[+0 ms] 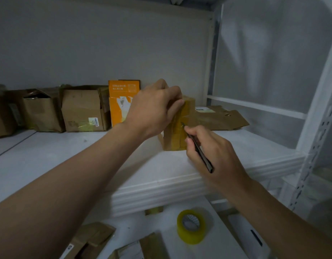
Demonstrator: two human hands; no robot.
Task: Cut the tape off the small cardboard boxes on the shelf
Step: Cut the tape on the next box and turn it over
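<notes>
One small box (169,139) stood on the shelf (68,156) near its front edge. It appeared light and thin-walled, so likely crushable. Left hand (154,109) grip curled over its top; right hand (213,152) pinched the cutter (198,148), with the tip at the tape (180,118).

White shelf (68,156) with small taped box (175,135), opened cardboard boxes (83,109), orange carton (120,101), flattened cardboard (217,118)

A white shelf (49,156) with a perforated metal upright (316,143) stands against a plain grey wall (86,43) in dim light.
</notes>
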